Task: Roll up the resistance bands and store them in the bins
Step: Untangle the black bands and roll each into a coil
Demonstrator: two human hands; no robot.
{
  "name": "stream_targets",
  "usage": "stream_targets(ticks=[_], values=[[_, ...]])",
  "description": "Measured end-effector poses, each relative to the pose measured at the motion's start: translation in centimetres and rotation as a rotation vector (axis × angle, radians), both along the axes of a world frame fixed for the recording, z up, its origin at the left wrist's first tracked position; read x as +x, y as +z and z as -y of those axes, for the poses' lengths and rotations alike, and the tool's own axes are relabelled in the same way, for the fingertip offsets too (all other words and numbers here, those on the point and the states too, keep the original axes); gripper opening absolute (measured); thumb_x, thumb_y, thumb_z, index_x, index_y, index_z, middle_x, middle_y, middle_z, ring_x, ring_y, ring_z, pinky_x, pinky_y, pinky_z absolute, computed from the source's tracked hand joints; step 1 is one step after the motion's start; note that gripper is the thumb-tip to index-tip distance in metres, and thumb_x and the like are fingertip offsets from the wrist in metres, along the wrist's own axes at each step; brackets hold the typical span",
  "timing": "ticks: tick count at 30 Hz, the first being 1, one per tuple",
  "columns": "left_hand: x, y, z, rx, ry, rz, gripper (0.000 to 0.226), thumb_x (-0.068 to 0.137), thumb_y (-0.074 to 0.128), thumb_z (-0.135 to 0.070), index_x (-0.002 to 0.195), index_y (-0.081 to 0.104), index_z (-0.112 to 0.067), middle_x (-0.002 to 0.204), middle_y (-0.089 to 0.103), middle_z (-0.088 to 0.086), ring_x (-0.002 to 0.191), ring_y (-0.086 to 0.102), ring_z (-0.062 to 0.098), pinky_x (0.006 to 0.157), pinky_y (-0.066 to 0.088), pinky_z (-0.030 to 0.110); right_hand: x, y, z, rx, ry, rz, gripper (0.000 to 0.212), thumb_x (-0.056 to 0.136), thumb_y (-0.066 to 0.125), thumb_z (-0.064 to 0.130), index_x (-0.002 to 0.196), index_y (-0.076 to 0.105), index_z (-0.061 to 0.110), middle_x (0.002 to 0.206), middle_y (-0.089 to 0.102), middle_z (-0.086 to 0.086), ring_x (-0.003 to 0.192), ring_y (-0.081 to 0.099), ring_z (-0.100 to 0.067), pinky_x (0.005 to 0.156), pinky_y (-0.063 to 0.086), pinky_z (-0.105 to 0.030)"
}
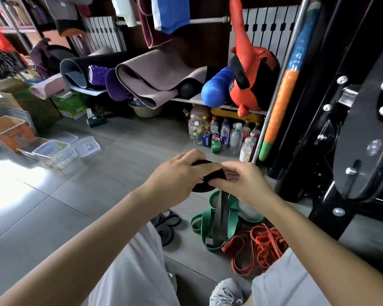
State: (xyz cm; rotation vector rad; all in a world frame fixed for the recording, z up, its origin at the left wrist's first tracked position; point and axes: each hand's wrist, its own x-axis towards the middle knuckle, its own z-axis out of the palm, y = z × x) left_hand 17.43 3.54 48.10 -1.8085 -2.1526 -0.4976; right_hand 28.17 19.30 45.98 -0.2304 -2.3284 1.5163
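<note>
Both hands hold a partly rolled black resistance band (208, 176) above the floor. My left hand (177, 173) grips the roll from the left, and my right hand (239, 180) pinches it from the right. The band's loose grey-black tail (219, 217) hangs straight down from the roll. Under it on the floor lie a green band (208, 221), a tangle of red bands (261, 246) and thin dark bands (167, 221). Clear plastic bins (55, 153) stand on the floor at the left, apart from the hands.
Bottles and cans (221, 135) cluster on the floor under a shelf of rolled mats (142, 80). A black gym machine frame (341, 151) stands close on the right. An orange bin (11, 131) sits at the far left. My knees and a shoe (228, 292) are below.
</note>
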Motion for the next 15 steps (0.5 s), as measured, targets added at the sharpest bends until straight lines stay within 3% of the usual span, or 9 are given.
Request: stream_targets(ticks=[3,7,9,11,15], values=[[0.1,-0.2,0.0,0.100,0.057,0.253,0.042,0.086,0.048,-0.017,0.124,0.051,-0.037,0.109,0.051,-0.001,0.091,0.058,0.022,0.073,0.053,0.038,0.1,0.1,-0.4,0.030,-0.003,-0.008,0.040,0.073,0.079,0.012,0.088,0.064,0.046,0.090,0.071,0.011,0.088,0.066,-0.009,0.085,0.052,-0.031],[-0.1,-0.4,-0.2,0.259,0.124,0.442,0.048,0.083,0.060,-0.010,0.123,0.057,-0.035,0.101,0.047,-0.011,0.093,0.048,0.001,0.083,0.038,0.009,0.0,-0.2,-1.2,-0.065,-0.024,0.013,0.039,0.071,0.079,0.008,0.084,0.066,0.042,0.080,0.071,0.020,0.084,0.067,-0.004,0.092,0.052,-0.034],[0.2,-0.1,-0.6,0.351,0.154,0.584,0.053,0.082,0.064,-0.005,0.119,0.053,-0.041,0.101,0.049,-0.014,0.094,0.047,-0.008,0.085,0.035,0.003,0.0,-0.4,-1.2,-0.123,-0.019,0.008,0.038,0.069,0.079,0.004,0.083,0.067,0.037,0.077,0.071,0.022,0.081,0.067,-0.002,0.090,0.052,-0.032],[0.5,-0.2,-1.1,0.436,0.170,0.728,0.059,0.080,0.066,-0.001,0.115,0.051,-0.046,0.103,0.053,-0.011,0.099,0.051,-0.004,0.091,0.040,0.011,0.0,-0.5,-1.3,-0.183,-0.013,-0.020,0.035,0.069,0.078,0.002,0.085,0.068,0.031,0.078,0.072,0.019,0.081,0.067,-0.002,0.084,0.053,-0.025],[1.4,-0.8,-1.8,0.608,0.168,0.996,0.057,0.075,0.065,-0.012,0.110,0.057,-0.057,0.111,0.061,0.002,0.104,0.061,0.016,0.095,0.049,0.042,-0.1,-0.4,-1.2,-0.318,-0.006,-0.106,0.026,0.072,0.073,-0.004,0.086,0.064,0.015,0.076,0.073,0.013,0.076,0.068,-0.002,0.071,0.051,-0.014]])
